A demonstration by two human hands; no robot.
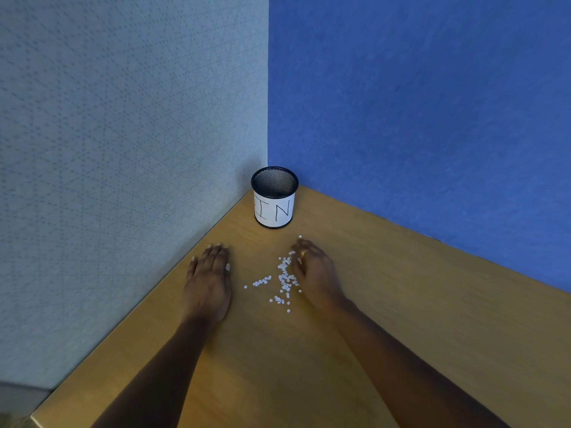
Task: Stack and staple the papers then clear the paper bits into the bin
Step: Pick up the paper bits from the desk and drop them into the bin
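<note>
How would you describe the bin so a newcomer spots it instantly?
Find the far corner of the wooden desk, where the grey wall meets the blue wall. The bin stands there: a black mesh cup wrapped in white paper with handwritten letters, the only upright object, beyond the paper bits.

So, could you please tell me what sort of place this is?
Most likely an office cubicle: a wood-look desktop fits into a corner where a grey partition meets a blue partition, and a mesh pen pot with a handwritten paper label stands there, punched paper bits in front.
</note>
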